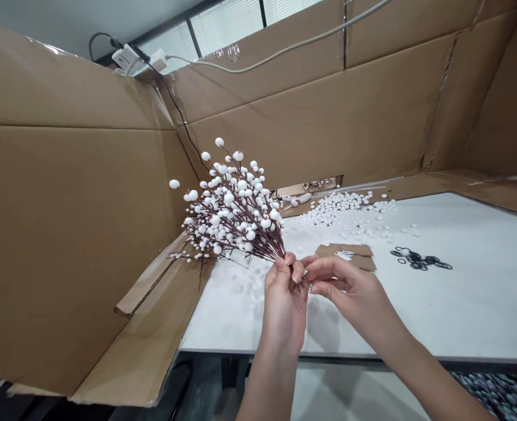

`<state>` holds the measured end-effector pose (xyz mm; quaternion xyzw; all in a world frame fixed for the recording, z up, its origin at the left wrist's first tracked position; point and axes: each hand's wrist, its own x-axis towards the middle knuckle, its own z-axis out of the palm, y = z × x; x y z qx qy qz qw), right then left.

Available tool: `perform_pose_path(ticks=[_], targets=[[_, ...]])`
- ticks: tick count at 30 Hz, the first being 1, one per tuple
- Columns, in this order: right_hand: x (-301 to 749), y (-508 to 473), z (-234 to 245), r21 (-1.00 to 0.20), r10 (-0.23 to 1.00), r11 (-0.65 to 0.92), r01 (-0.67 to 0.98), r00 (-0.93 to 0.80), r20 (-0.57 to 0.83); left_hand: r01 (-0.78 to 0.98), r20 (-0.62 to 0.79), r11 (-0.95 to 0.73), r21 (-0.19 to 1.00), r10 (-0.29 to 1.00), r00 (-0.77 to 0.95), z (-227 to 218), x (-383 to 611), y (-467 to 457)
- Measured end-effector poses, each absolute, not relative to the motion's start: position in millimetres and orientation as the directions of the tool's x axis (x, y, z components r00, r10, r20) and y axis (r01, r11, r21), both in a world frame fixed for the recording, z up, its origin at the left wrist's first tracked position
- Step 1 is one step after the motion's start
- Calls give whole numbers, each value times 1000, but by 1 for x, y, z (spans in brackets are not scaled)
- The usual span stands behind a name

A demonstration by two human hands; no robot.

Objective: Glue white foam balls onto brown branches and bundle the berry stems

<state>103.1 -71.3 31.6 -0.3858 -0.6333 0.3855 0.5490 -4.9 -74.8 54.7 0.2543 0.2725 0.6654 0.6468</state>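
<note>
A bunch of artificial berry stems point(236, 213), brown with many white round berries, is gripped near its lower ends by my left hand point(287, 292). The berry heads fan out up and to the left, above the table's left edge. My right hand point(346, 283) is at the stem ends, just right of the left hand, with thumb and fingertips drawn close together. Whatever lies between those fingertips is too small to make out. The stem tips poke out below my left fingers.
Loose white berries point(341, 204) are scattered over the back of the white table point(473, 292). Black rings point(420, 258) lie to the right. Brown cardboard pieces point(364, 250) are behind my right hand. A white-handled tool point(300, 200) rests at the back. Cardboard walls point(285, 123) enclose the back and left.
</note>
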Motion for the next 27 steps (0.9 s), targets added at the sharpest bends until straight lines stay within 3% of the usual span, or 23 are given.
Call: perform_pose_path(ticks=[14,18,24,27], targets=[[86,-70,27,-868,872,477,139,47,487,-772,36,-32,635,999,-11,52,-2,-77],[88,-74,26,-839,862,497,221,-16,507,-751,14,-39,660,999,-40,51,-3,-75],[88,-79,27,-598,765,577,557,-110,635,-709,-24,-69,702,993,-120,49,1,-76],[90,-75,24,-496,693,641,586,-164,702,-701,-60,-64,710,987,-151,50,2,-77]])
